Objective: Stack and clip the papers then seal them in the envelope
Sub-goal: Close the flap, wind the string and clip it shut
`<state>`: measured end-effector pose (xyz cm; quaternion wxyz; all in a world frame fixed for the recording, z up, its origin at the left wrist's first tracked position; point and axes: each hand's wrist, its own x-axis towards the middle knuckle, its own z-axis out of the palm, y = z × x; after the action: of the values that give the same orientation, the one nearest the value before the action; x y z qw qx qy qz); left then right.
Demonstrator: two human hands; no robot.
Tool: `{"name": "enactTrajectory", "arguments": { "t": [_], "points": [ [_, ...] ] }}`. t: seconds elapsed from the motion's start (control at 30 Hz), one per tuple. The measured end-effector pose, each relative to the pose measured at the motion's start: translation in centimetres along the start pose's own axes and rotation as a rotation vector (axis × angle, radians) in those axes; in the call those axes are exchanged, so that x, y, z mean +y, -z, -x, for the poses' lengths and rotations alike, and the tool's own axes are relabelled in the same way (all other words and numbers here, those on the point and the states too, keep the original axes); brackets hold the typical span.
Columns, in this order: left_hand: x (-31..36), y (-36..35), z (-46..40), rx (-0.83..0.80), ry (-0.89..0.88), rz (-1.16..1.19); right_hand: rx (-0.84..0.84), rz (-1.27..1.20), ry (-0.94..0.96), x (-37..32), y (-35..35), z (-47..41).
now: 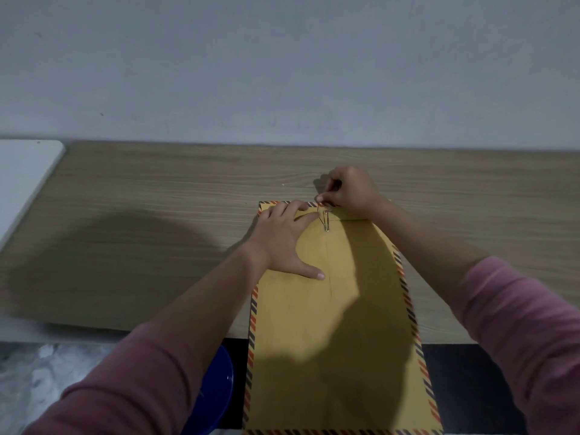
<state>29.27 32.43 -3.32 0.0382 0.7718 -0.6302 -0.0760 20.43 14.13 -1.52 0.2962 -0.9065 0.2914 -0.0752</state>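
While left hand (284, 237) flattens kraft envelope (332, 324), right hand (351, 191) pinches wire clip (326, 219).

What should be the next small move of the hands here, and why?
Probably the right hand should push its pinched clip down over the folded flap of the brown striped-edge envelope, beside the metal paper clip already there, while the left hand presses flat.
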Motion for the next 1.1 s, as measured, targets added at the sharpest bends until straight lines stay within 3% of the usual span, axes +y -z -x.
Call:
{"name": "enactTrajectory", "arguments": {
  "t": [0.27,0.57,1.1],
  "points": [
    [0.2,-0.8,0.3,-0.030,0.023,0.009,0.069,-0.090,-0.094,2.1,0.9,1.6],
    [0.1,-1.4,0.5,-0.003,0.038,0.012,0.255,0.060,0.105,2.9,-0.5,6.0],
    [0.0,-1.7,0.7,0.024,0.028,0.008,0.266,0.111,0.220,2.5,-3.9,8.7]
  ]
}}
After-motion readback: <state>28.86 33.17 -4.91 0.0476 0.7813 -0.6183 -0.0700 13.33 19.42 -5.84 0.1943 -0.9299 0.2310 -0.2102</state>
